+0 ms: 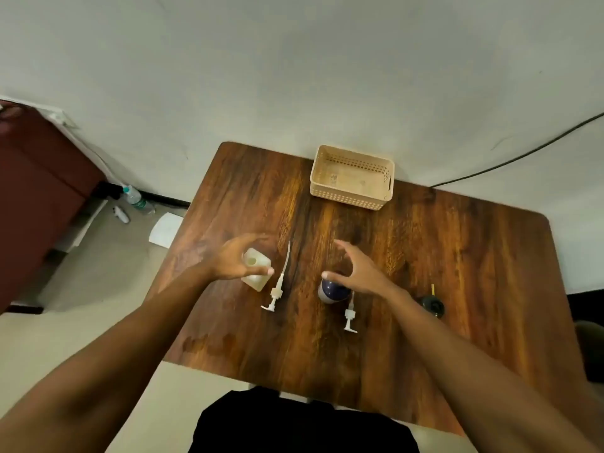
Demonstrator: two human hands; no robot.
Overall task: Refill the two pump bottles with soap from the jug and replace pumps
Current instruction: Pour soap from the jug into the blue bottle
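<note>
A pale, square pump bottle (256,271) stands with its neck uncovered on the wooden table (441,256). My left hand (233,259) curls around it from the left, fingers apart. To the right stands a dark blue round bottle (331,291), partly hidden under my right hand (356,273), which hovers over it with fingers spread. Two white pumps lie flat on the table: one pump (277,286) between the bottles, the other pump (349,315) in front of the blue bottle. A small dark container with a yellow tip (432,304) stands at the right.
A beige perforated basket (351,178) sits at the table's far edge by the wall. A black cable (523,155) runs along the wall at the right. On the floor to the left lie a water bottle (135,199) and a white sheet (165,228).
</note>
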